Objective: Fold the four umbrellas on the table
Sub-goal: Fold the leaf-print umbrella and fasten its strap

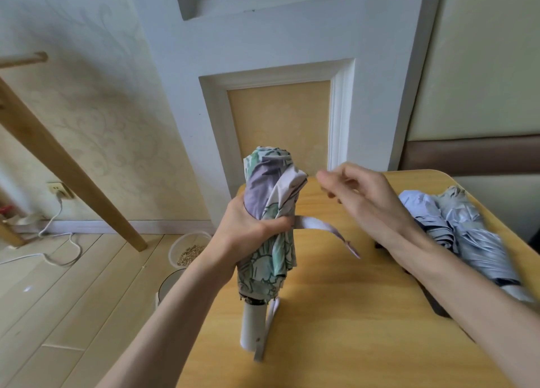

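Note:
A floral green and lilac umbrella [270, 200] stands upright on its white handle [253, 326] near the left edge of the wooden table [336, 329]. My left hand [251, 229] grips its rolled canopy around the middle. Its lilac closing strap [327, 229] hangs loose to the right. My right hand [359, 194] hovers just right of the canopy top, fingers loosely bent, holding nothing. Two folded pale blue and grey umbrellas [455, 227] lie at the table's right side, partly hidden behind my right forearm.
A slanted wooden leg [67, 165] crosses the left. On the floor by the table lie a clear bowl of grain [190, 250], a dark-rimmed bowl [171, 282] and a white power cable [58, 241]. A white panelled wall rises behind the table.

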Available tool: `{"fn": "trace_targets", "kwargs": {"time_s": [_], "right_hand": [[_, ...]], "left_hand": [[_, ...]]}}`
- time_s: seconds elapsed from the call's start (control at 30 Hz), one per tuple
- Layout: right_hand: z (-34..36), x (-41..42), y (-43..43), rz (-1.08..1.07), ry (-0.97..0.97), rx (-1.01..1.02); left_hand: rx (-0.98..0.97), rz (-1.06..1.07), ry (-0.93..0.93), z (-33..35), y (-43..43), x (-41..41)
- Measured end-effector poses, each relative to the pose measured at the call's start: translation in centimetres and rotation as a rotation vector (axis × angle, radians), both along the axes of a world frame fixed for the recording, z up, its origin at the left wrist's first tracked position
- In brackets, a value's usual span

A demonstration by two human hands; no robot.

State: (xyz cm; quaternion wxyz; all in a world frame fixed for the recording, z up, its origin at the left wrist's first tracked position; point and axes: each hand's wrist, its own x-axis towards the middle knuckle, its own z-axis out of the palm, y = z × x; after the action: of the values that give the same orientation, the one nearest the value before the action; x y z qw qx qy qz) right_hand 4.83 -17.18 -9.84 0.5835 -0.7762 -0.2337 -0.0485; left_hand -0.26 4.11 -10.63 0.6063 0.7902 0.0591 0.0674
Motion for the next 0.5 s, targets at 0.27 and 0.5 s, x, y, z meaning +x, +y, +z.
{"fn": "trace_targets", "kwargs": {"time_s": [0.27, 0.5], "right_hand": [[0.6, 0.1, 0.0, 0.048, -0.076, 0.096], [1.0, 0.6, -0.8, 0.058, 0.138, 0.075]], "left_hand": [[0.102, -0.085, -0.036, 0.5, -1.4, -0.6], [0.165, -0.068, -0.09, 0.4, -1.5, -0.5]]}}
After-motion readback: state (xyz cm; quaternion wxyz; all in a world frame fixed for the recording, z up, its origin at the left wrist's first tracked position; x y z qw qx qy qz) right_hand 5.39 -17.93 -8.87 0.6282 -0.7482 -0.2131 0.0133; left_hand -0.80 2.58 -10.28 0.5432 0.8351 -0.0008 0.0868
